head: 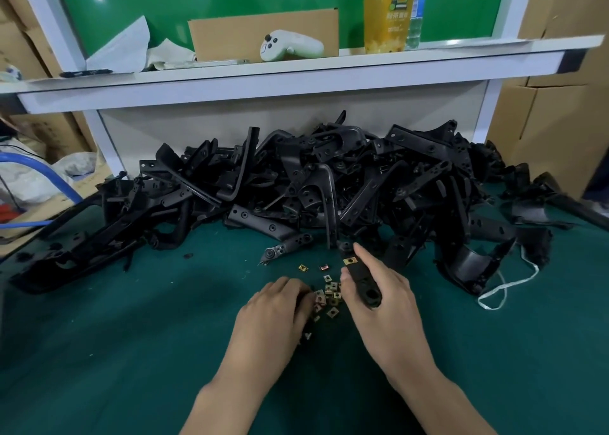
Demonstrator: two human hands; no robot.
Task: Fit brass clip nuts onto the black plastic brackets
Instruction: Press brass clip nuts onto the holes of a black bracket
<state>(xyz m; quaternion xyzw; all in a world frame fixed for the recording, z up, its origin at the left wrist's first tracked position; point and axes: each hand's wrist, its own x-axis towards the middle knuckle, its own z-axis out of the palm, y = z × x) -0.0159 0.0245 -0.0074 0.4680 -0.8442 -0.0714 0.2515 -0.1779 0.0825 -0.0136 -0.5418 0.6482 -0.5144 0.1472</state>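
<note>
My right hand (384,289) grips a black plastic bracket (361,278) above the green mat, its long arm pointing away toward the pile. A brass clip nut (350,260) sits on the bracket just past my thumb. My left hand (275,306) lies palm down with curled fingertips on a small heap of loose brass clip nuts (329,294); whether it pinches one is hidden. Two more clip nuts (303,267) lie a little farther out.
A big heap of black brackets (313,184) fills the back of the green mat (148,319). A white cord (504,286) lies at the right. The shelf (296,69) above carries a white controller, cardboard, a yellow cup and a bottle. Cartons stand on both sides.
</note>
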